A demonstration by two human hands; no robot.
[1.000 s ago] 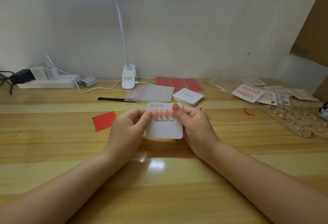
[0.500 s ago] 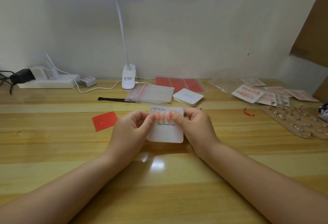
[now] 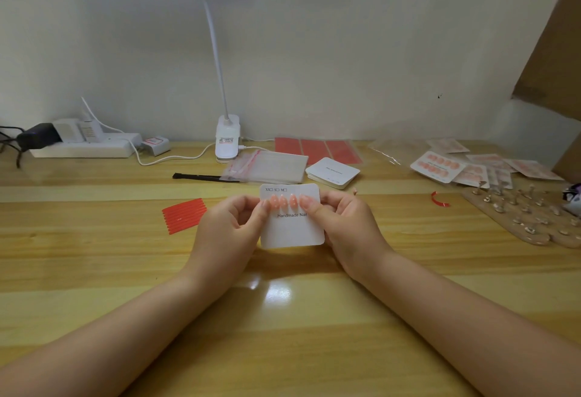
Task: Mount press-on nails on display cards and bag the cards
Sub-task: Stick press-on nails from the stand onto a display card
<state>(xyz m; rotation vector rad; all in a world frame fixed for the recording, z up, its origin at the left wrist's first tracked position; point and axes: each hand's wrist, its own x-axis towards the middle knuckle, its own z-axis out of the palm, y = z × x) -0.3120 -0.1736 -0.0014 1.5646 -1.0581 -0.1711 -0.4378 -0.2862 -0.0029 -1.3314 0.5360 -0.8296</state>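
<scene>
A white display card (image 3: 292, 230) printed "Handmade Nail" is held upright just above the table's middle. A row of pink press-on nails (image 3: 283, 201) sits across its upper part. My left hand (image 3: 232, 226) pinches the card's left edge, thumb on the front. My right hand (image 3: 342, 223) grips the right edge, its thumb pressing on the row's right end. Behind the card lie clear zip bags (image 3: 267, 167) with red seals and a stack of blank cards (image 3: 333, 172).
Red adhesive strips (image 3: 184, 215) lie left of my hands and red sheets (image 3: 317, 149) at the back. A brush (image 3: 198, 177), lamp base (image 3: 227, 140) and power strip (image 3: 85, 148) stand behind. Finished cards (image 3: 437, 167) and a nail holder board (image 3: 528, 217) fill the right side.
The card has shifted slightly between my hands and my right thumb has slid along the nail row; both hands keep hold of it.
</scene>
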